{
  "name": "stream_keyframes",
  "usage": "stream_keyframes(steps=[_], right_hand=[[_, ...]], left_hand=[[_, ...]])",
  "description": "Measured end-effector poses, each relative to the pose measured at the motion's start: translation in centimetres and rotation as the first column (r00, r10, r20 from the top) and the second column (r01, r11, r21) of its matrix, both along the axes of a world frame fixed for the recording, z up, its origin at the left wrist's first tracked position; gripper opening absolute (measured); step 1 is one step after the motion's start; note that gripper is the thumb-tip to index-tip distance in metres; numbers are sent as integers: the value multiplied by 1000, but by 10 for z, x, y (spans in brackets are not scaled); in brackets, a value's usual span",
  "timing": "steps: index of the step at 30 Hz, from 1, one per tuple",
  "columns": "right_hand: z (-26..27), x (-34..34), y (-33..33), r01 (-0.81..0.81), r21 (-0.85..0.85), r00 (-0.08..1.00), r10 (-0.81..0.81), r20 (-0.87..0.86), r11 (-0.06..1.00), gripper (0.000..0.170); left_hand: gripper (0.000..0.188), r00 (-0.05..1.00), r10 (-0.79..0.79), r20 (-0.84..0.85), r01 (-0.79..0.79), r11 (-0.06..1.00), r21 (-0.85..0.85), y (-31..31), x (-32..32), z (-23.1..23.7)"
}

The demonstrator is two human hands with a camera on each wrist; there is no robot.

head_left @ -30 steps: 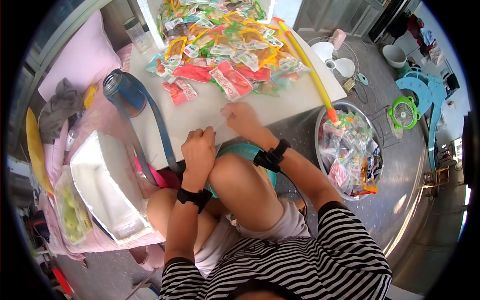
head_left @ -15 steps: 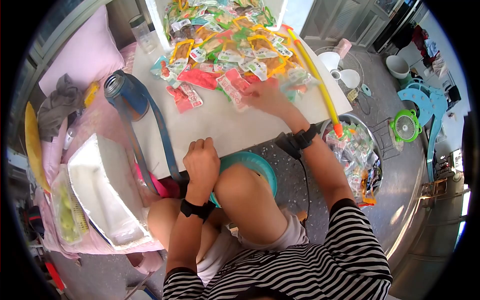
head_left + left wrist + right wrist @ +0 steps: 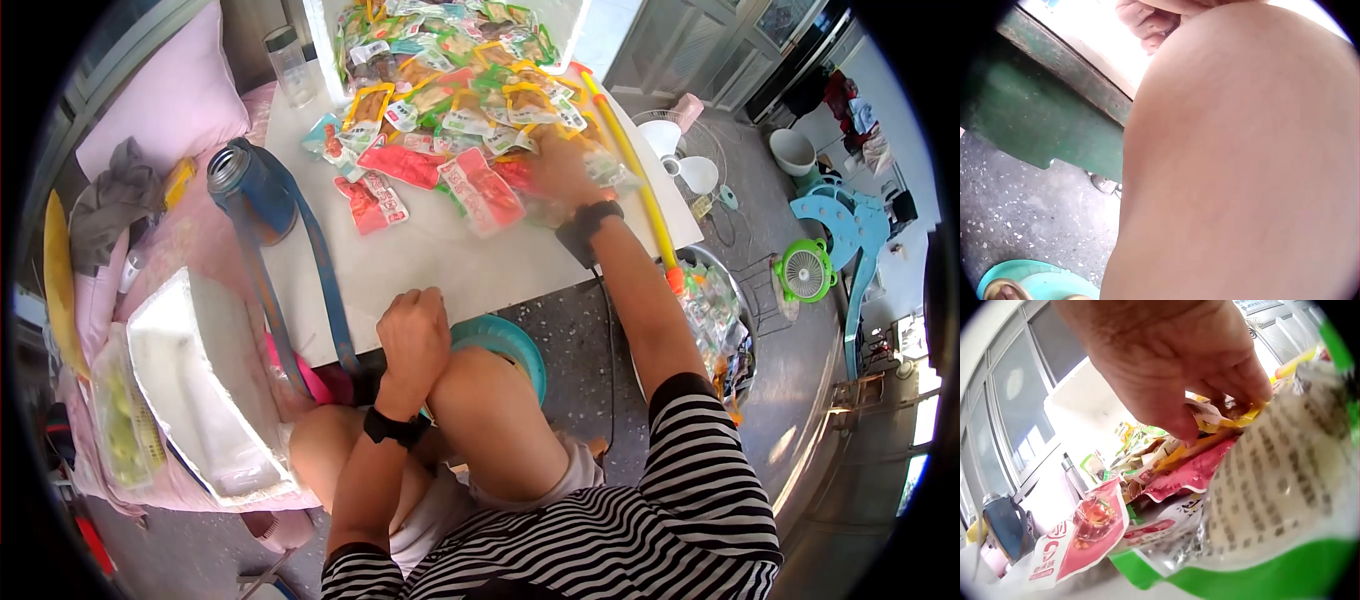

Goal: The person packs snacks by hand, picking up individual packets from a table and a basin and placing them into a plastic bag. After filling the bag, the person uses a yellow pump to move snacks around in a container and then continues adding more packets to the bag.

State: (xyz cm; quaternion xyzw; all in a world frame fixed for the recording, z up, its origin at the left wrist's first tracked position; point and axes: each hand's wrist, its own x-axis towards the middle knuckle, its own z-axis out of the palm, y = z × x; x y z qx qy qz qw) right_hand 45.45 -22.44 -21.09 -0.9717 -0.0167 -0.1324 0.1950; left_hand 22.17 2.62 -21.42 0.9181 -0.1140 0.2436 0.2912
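My right hand [image 3: 565, 170] reaches into the near right side of a heap of snack packets [image 3: 440, 110] on the white table. In the right wrist view the thumb and fingers curl about a yellow-edged packet [image 3: 1247, 417]. A large clear packet with green edges [image 3: 1272, 469] fills the near part of that view. Red-and-white packets [image 3: 482, 190] lie just left of the hand. My left hand [image 3: 412, 325] rests by the raised knee [image 3: 490, 385], its fingers loosely curled with nothing seen in them; the knee hides part of it in the left wrist view.
A white foam box [image 3: 322, 50] stands behind the heap. A yellow stick [image 3: 640, 180] lies along the table's right edge. A metal basin of packets [image 3: 745, 290] is on the floor. A blue flask [image 3: 265, 200] with a strap, an empty foam box [image 3: 190, 370] and a teal basin [image 3: 525, 345] are nearby.
My right hand has left the left hand's side and moved forward over the red packets, then right into the heap. The left hand has stayed by the knee.
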Motion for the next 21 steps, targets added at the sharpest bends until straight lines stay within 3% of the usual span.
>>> stream_keyframes(steps=[1, 4, 6, 7, 8, 10, 12, 14, 17, 21], right_hand=[[1, 7, -10, -45, -36, 999, 45, -14, 998, 50], [12, -7, -49, -117, -261, 966, 171, 192, 958, 41], [26, -36, -51, -175, 130, 958, 138, 251, 976, 33], [53, -77, -32, -161, 584, 983, 74, 170, 796, 30], [64, -110, -21, -75, 900, 997, 50, 59, 430, 28], [53, -150, -25, -211, 794, 959, 280, 53, 570, 27], [47, -188, -19, -152, 837, 917, 391, -79, 526, 27], [56, -224, 5, 162, 930, 856, 421, -299, 330, 29], [37, -242, 24, 170, 926, 848, 429, -312, 337, 30], [25, -242, 44, 127, 960, 881, 416, -225, 250, 32]], left_hand=[[5, 1000, 5, 4, -5, 1000, -27, 1, 1, -1], [2, 999, 18, 27, -15, 995, -94, 3, 2, -2], [6, 998, 30, 49, -24, 993, -116, 5, 2, -3], [6, 997, 36, 61, -28, 991, -133, 6, 3, -4], [6, 998, 32, 55, -24, 991, -132, 5, 4, -3], [6, 999, 29, 40, -24, 992, -124, 6, 2, -1], [6, 999, 27, 29, -24, 993, -112, 5, 2, -5], [6, 999, 16, 28, -13, 995, -98, 2, 2, -7], [4, 998, -12, 57, 16, 998, -69, 1, -1, -7], [5, 995, -47, 85, 46, 999, 4, 1, -4, -5]])
